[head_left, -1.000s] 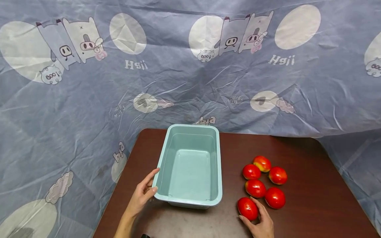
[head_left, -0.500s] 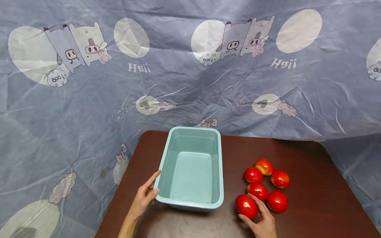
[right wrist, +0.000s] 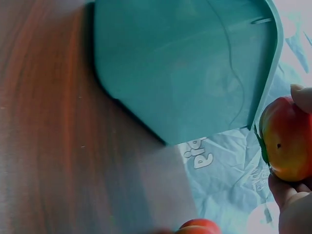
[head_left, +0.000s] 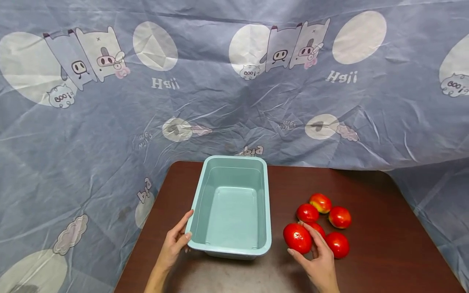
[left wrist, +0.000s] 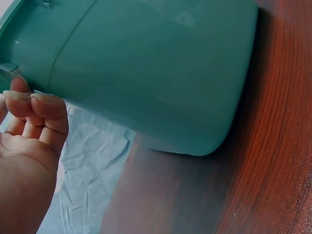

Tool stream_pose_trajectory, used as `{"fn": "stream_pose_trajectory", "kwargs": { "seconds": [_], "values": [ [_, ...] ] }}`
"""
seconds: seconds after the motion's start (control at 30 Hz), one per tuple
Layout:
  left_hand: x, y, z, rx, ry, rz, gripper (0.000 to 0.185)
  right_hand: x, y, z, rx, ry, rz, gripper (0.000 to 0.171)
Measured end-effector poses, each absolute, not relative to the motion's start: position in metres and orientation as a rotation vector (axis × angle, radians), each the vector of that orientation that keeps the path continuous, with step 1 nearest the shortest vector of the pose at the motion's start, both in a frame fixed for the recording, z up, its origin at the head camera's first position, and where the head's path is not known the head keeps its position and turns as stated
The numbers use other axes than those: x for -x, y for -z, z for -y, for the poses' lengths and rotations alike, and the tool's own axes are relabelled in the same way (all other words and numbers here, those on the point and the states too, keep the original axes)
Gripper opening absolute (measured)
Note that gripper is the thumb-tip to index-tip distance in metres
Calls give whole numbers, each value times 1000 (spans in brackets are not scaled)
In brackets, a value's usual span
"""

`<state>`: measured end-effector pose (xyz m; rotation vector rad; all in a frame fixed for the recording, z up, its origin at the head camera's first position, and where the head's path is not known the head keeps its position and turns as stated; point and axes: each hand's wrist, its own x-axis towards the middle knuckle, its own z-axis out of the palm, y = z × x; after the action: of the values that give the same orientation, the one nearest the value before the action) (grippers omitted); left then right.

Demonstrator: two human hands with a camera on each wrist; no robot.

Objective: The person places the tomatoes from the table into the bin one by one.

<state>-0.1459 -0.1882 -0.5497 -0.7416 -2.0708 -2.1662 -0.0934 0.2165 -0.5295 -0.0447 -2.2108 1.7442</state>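
Note:
My right hand [head_left: 318, 257] grips a glossy red tomato [head_left: 297, 238] between thumb and fingers, over the right part of the table. In the right wrist view the same tomato [right wrist: 287, 139] shows a yellowish side and a green edge. A pale blue-green plastic basin [head_left: 267, 219] stands to its left with nothing in it. My left hand [head_left: 174, 243] holds the basin's near left rim, thumb and index fingertip at the edge. From the left wrist view, the other fingers of the left hand [left wrist: 36, 126] are curled below the rim beside the basin's outer wall [left wrist: 146, 73].
Several more red tomatoes [head_left: 340, 217] lie grouped right of the basin, one partly hidden behind my right hand. The dark brown wooden table [head_left: 384, 244] meets a blue-grey printed cloth [head_left: 234, 106] hanging behind and at both sides.
My right hand has lifted the tomato from beside the group and moved it up and slightly left. The left hand stays at the basin's rim.

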Motion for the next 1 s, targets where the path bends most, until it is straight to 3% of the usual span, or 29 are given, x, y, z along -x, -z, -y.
{"fn": "stream_pose_trajectory", "kwargs": {
  "seconds": [0.43, 1.0],
  "values": [
    [145, 548, 189, 754, 2199, 2027, 58, 105, 497, -202, 21, -1657, 2226, 78],
    [144, 551, 187, 738, 2237, 1993, 57, 117, 476, -175, -208, -1790, 2181, 78]
  ]
}}
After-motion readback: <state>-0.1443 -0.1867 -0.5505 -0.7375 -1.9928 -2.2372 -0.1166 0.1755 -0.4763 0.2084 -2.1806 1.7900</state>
